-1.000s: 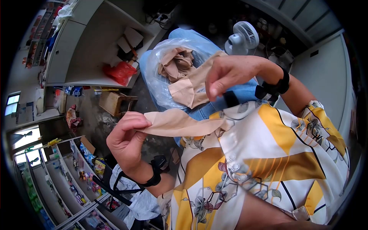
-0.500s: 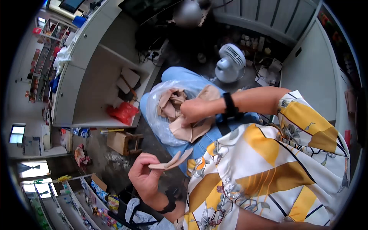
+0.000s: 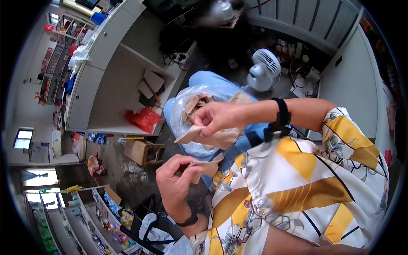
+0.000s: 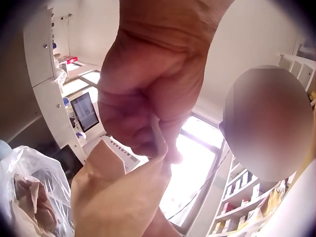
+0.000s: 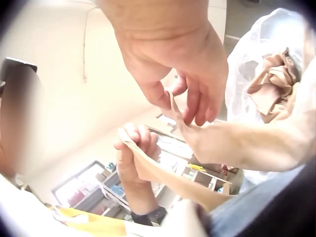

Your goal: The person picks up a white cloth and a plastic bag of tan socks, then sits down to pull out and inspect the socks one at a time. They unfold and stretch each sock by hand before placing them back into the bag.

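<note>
In the head view the left hand pinches a beige fabric piece between thumb and fingers, low in front of the body. Above it, the right hand pinches the edge of another beige cloth, which trails over the lap. The right wrist view shows both cloths held apart, one by the right hand, one by the left hand. A clear plastic bag on the lap contains crumpled beige fabric, beside the right hand.
A white fan stands beyond the knees. To the left are a cabinet with a red plastic bag inside, and a small wooden stool. Shelves of goods stand at the lower left.
The right hand was in the bag's fabric half a second ago and now holds up a cloth edge nearer the left hand. The left hand keeps its cloth, which hangs differently.
</note>
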Demonstrator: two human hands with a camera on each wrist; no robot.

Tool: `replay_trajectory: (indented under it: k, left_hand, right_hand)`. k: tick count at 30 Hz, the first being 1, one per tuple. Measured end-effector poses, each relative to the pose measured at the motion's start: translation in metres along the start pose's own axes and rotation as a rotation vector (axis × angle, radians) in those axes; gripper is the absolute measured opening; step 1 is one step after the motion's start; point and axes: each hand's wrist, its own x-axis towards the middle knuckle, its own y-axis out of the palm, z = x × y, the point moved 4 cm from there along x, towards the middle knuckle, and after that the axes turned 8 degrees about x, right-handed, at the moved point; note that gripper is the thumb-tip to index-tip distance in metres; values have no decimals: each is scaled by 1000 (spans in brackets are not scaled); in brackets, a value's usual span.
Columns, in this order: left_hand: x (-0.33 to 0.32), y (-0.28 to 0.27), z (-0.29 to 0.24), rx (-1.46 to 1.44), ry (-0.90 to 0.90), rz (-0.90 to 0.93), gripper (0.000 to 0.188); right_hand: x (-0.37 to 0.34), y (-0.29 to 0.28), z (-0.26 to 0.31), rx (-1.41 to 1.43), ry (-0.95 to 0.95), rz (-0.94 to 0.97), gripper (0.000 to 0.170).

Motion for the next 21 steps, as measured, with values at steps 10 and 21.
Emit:
replay_trajectory:
  k: [10, 21]
  left_hand:
    - [26, -1, -46, 121, 125, -176, 15]
    - [46, -12, -33, 280, 270, -450, 16]
  right_hand:
    - [-8, 19, 35, 187, -47, -9, 27]
    - [-9, 30, 38, -137, -179, 97, 28]
